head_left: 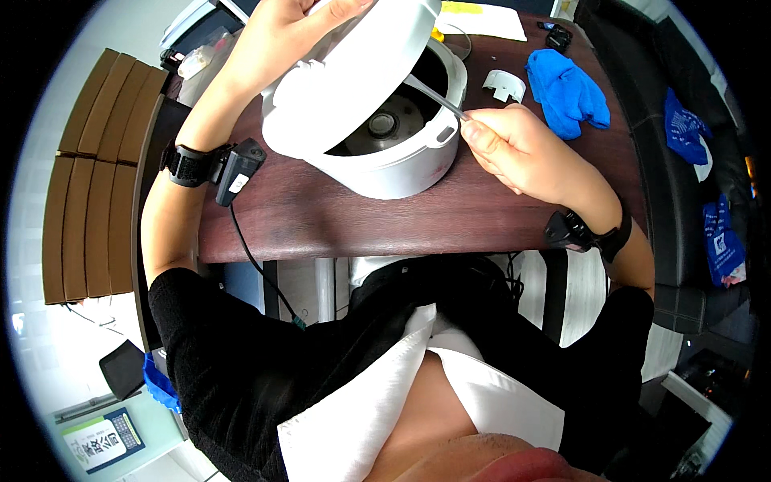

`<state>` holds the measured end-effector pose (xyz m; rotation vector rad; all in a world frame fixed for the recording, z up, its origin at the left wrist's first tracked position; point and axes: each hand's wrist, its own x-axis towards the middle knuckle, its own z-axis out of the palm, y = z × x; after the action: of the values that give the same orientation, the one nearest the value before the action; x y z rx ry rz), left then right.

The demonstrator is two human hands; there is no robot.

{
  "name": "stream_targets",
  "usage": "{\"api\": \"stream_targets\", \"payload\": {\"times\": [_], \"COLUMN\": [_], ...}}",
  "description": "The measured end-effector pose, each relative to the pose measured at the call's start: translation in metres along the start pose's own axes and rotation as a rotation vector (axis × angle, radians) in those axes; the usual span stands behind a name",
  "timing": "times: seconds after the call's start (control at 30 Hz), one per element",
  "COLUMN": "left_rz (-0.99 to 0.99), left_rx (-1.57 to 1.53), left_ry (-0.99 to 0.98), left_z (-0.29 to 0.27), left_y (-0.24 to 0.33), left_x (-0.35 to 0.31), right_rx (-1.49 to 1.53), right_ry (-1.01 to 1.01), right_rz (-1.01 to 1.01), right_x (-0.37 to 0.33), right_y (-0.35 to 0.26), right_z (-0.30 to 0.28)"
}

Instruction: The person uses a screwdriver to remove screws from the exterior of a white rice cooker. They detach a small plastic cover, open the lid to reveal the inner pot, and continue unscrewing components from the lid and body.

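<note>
A white rice cooker (393, 171) stands on the dark wooden table, its inside facing me. No inner pot sits in it, so the metal heating plate (393, 128) with its round centre button shows. My left hand (281, 40) is closed on the edge of the raised white lid (353, 80); some of its fingers are cut off by the frame's upper edge. In my right hand (522, 153), a slim grey metal tool (438, 98) is pinched. Its far end reaches over the cooker's rim near the lid; whether it touches the lid I cannot tell.
To the right lie a small white plastic part (504, 85) and a crumpled blue cloth (566, 94). A white sheet (482, 22) is at the back, and black gear (554, 36) at the far right corner. Brown boxes (92, 177) are stacked left; a black sofa (675, 241) stands right.
</note>
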<state>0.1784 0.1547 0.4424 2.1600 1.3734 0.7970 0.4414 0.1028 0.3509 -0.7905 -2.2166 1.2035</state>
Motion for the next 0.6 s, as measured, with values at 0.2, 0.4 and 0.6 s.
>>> {"api": "stream_targets", "payload": {"times": [0.2,0.4,0.6], "left_rz": [0.071,0.041,0.054], "left_rx": [-0.072,0.004,0.010], "left_ry": [0.035,0.010,0.039], "left_z": [0.000,-0.004,0.004], "left_y": [-0.006,-0.012,-0.008], "left_x": [0.000,0.005,0.005], "right_rx": [-0.037,-0.075,-0.183], "right_ry": [-0.112,-0.046,0.028], "right_rz": [-0.067,-0.118,0.041], "right_x": [0.013,0.016,0.003], "right_y": [-0.002,-0.001,-0.014], "right_z": [-0.011,-0.003,-0.002]}}
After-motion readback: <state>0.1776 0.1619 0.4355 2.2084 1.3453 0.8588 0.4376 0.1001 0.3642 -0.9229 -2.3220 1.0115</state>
